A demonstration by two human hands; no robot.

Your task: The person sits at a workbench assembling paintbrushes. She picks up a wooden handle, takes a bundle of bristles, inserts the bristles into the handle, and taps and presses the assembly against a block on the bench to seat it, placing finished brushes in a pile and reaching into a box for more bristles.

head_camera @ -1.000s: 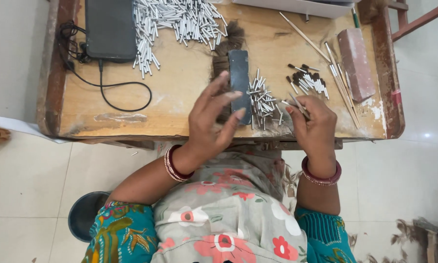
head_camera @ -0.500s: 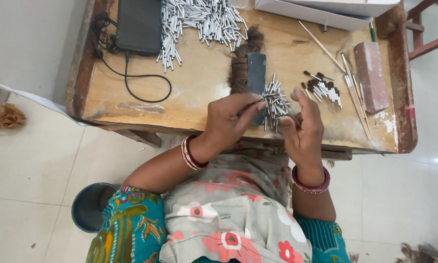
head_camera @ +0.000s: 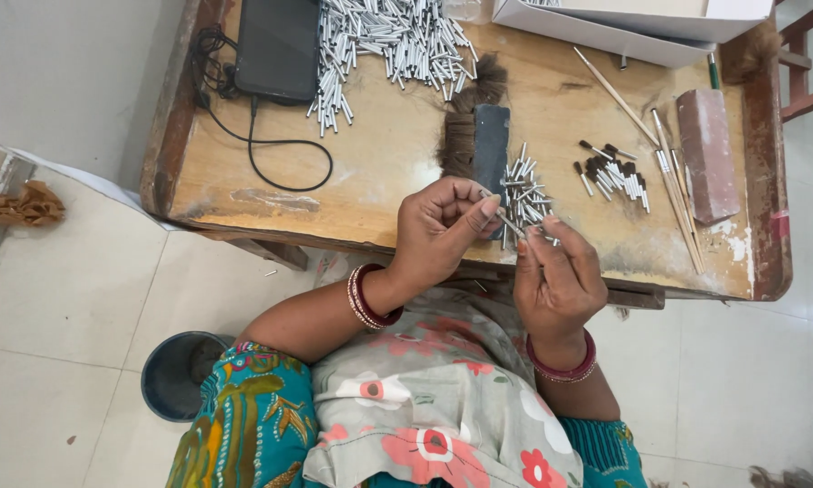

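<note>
Lifted off the wooden tabletop (head_camera: 379, 181) since a second ago, the left hand (head_camera: 442, 226) and right hand (head_camera: 555, 271) now pinch one thin silver metal tube (head_camera: 507, 220) between their fingertips, above the small tube pile (head_camera: 526, 194).

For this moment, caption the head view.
Both hands, left hand and right hand, pinch a thin metal tube over a wooden table.

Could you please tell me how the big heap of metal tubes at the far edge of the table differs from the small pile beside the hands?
The big heap of metal tubes is far larger and spreads widely beside the black device; the small pile of tubes is compact, right of the dark flat block. The heap lies untouched; the small pile sits just beyond both hands. Both hold similar short silvery tubes.
</note>
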